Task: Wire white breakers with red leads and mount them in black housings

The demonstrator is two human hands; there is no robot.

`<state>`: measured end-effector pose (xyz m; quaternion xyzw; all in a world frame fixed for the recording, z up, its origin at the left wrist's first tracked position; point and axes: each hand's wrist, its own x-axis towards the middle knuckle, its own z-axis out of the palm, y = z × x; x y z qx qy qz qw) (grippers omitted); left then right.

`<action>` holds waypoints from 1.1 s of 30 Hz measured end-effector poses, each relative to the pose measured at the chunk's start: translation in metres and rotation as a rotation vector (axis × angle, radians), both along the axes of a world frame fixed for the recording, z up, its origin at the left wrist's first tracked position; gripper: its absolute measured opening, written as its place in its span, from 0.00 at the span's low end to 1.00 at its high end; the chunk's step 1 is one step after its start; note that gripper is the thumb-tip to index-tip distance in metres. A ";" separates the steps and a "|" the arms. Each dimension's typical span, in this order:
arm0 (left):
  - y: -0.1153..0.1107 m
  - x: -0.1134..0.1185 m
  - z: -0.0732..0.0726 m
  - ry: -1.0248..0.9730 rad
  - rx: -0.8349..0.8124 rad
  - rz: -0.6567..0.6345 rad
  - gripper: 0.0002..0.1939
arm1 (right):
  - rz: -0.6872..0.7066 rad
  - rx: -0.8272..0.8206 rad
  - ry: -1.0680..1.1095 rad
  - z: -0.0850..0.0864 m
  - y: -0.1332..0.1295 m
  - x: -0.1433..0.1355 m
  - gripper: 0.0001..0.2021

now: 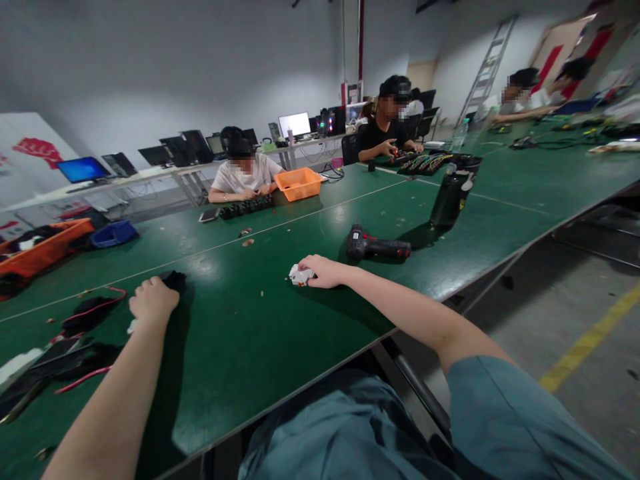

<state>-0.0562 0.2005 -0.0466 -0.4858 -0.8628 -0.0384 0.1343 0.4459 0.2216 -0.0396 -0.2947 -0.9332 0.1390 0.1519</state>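
Observation:
My right hand is closed around a small white part with an orange mark, low over the green table. On the left, my left hand has its fingers curled by a black object that shows past its fingertips. A bit of something white peeks out below that hand; what it belongs to is hidden. Beyond my right hand a black and red cordless drill lies on its side.
Black parts with red wires lie at the left. Orange bins and a blue tray stand farther back. A black bottle stands beyond the drill. Several people sit across the tables.

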 end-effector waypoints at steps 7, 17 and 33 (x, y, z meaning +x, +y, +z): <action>0.001 -0.003 -0.003 0.013 0.009 -0.007 0.28 | -0.051 -0.040 -0.026 0.006 0.002 0.004 0.22; 0.002 0.000 0.000 -0.018 0.012 0.016 0.33 | 0.073 -0.057 0.041 0.013 -0.013 -0.003 0.18; -0.006 0.010 0.005 -0.061 0.055 0.026 0.32 | 0.326 0.049 0.010 0.007 -0.052 -0.030 0.24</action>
